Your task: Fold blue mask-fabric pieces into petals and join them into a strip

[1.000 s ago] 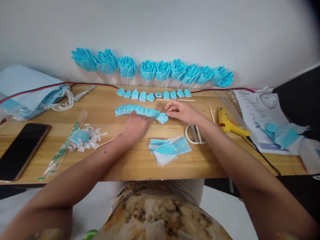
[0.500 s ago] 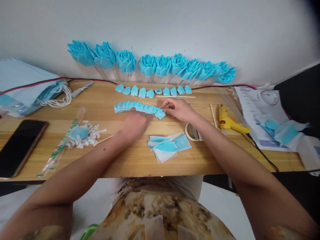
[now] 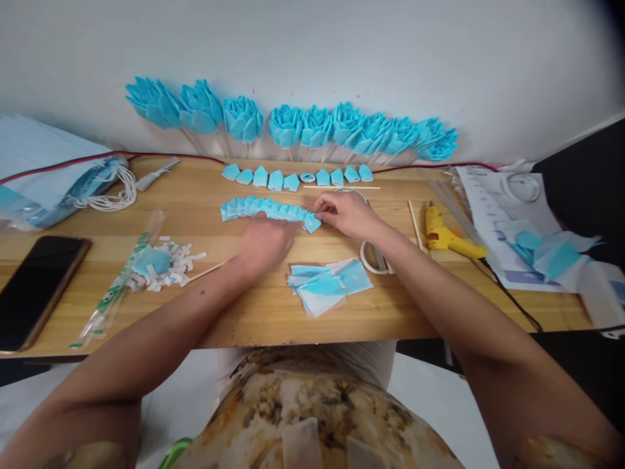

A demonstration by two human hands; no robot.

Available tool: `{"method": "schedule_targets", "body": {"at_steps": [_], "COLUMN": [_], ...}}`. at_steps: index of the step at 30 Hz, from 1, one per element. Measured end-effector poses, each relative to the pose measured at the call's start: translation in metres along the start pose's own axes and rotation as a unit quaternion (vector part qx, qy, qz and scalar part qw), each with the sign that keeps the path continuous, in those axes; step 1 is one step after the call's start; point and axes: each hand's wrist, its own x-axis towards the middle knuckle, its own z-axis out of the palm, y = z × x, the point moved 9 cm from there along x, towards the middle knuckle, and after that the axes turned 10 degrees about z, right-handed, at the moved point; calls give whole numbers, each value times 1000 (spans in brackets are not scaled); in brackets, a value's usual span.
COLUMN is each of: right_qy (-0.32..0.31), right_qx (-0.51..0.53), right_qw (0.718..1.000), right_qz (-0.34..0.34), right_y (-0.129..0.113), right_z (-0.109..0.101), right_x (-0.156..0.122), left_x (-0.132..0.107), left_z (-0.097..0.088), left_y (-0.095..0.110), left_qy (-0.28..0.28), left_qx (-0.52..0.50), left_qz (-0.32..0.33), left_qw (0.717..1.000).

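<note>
A curved, overlapping row of blue folded fabric petals (image 3: 244, 207) lies on the table in front of me. My left hand (image 3: 267, 244) rests against the near side of the row, its index finger stretched toward the right end and its other fingers partly hidden. At that end, my right hand (image 3: 344, 212) has its thumb and fingertips pinched at the edge of the last petal (image 3: 312, 223). Behind this row sits a line of separate folded petals (image 3: 276, 180), with a small rolled blue piece (image 3: 307, 177) among them.
Blue fabric flowers (image 3: 243, 119) on sticks lean against the wall. Loose blue and white fabric strips (image 3: 325, 286) lie near the front edge, beside scissors (image 3: 374, 260). A yellow glue gun (image 3: 446, 234) is at right; paper scraps (image 3: 180, 260) and a phone (image 3: 41, 290) are at left.
The left index finger reaches slightly farther right along the row. The right hand stays at the end petal, and the whole view has shifted a little.
</note>
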Motion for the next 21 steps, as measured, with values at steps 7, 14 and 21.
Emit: {"method": "schedule_targets", "body": {"at_steps": [7,14,21], "right_qy": [14,47,56], "right_qx": [-33,-147,-176], "right_qw": [999,969,968], "right_qz": [-32,-191,-170], "right_y": [-2,-32,-25], "right_z": [-18,-11,13], "right_x": [2,-21,-12], "left_x": [4,6,6], "left_z": [7,7,9], "left_y": [5,9,11], "left_qy": [-37,-63,-76], "left_qx": [27,38,42], "left_qz": [10,16,21], "left_qw": [999,997,996]}}
